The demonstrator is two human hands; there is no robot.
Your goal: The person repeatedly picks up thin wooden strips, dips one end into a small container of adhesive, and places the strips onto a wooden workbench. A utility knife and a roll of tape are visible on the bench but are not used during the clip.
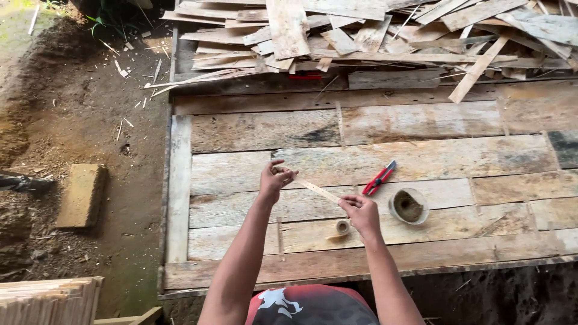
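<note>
A thin, pale wooden strip (317, 190) slants above the plank table. Fingers pinch both its ends.

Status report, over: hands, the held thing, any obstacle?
Left hand and right hand pinch ends of thin wooden strip. Tape roll below. Nothing blocking.

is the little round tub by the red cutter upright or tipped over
Upright. The tub stands on the wooden table with its open mouth facing up, showing brownish contents inside, just below the red cutter.
</note>
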